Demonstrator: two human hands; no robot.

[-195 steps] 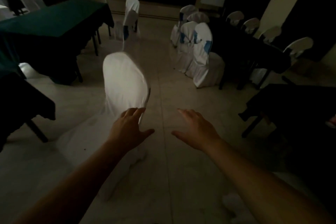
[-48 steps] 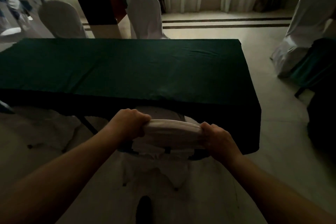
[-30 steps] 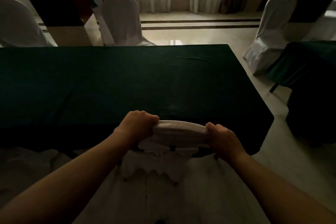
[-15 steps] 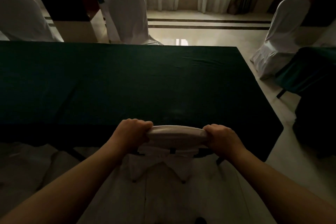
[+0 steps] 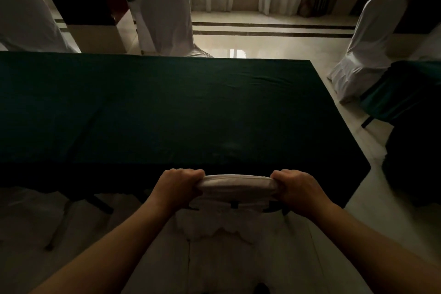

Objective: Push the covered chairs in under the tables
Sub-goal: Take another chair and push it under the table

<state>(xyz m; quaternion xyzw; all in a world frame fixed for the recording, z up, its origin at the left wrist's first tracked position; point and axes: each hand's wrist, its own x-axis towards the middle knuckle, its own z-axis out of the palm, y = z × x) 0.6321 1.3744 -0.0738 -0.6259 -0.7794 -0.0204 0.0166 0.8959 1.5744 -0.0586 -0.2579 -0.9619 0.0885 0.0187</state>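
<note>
Your left hand (image 5: 177,185) and right hand (image 5: 294,187) grip the covered chair (image 5: 236,185) top; its back is just beside the table (image 5: 167,114) near edge, open floor (image 5: 338,203) at right.

table (image 5: 167,107): dark green cloth, nothing on top | floor (image 5: 262,40): pale glossy tile

left hand (image 5: 177,185) grips covered chair (image 5: 236,185) top, left end | right hand (image 5: 297,187) grips right end | chair back at near edge of green-clothed tabletop (image 5: 167,107) | white-covered chairs (image 5: 167,16) beyond far edge
</note>
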